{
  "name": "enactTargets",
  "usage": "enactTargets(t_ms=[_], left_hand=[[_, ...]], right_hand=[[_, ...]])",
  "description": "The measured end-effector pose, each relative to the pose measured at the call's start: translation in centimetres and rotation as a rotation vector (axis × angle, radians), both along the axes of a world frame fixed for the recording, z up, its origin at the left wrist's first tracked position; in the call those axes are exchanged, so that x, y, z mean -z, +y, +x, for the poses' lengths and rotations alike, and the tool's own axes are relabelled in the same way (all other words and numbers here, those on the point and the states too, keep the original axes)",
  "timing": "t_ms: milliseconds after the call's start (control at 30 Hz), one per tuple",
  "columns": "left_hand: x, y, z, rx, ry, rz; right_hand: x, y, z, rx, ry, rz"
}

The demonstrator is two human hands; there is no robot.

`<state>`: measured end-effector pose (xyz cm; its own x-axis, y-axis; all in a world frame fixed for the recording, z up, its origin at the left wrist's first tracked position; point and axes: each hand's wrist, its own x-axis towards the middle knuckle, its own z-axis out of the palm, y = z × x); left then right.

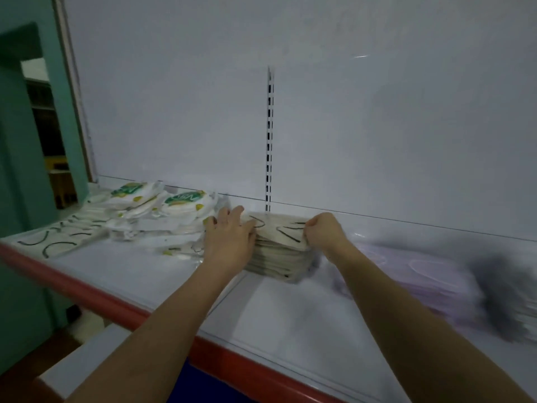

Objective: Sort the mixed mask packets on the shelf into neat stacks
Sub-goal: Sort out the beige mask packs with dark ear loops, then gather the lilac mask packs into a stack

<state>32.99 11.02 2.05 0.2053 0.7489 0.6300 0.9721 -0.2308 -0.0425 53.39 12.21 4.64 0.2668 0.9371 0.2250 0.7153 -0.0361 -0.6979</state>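
A stack of beige mask packets [280,251] with black ear loops stands on the white shelf [290,315], close to the back panel. My left hand [229,237] lies flat against the stack's left side, fingers straight. My right hand [322,231] pinches the right edge of the top beige packet. Left of the stack lies a loose heap of white packets with green and yellow labels [162,210]. Pale purple mask packets [436,274] lie to the right, and blurred grey ones [502,298] sit past them.
Flat clear packets with black loops [55,239] lie at the shelf's left end. A red strip [87,289] runs along the shelf's front edge. A slotted upright [269,141] runs up the white back panel. A teal wall [26,199] stands at left.
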Motion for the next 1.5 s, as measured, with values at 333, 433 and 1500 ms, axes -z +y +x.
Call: enactTargets(t_ms=[333,433,1500], left_hand=[[1.9,3.2,-1.7,0.332,0.192,-0.271],[1.2,4.0,-1.3,0.315,0.197,-0.285],[-3.6,-21.6,19.2,0.732,-0.212,-0.386]], right_hand=[[2.0,-1.2,-4.0,0.072,-0.520,-0.031],[1.3,-0.8,-4.4,-0.021,-0.486,-0.212],[-1.4,-32.7,13.3,0.329,-0.365,-0.054]])
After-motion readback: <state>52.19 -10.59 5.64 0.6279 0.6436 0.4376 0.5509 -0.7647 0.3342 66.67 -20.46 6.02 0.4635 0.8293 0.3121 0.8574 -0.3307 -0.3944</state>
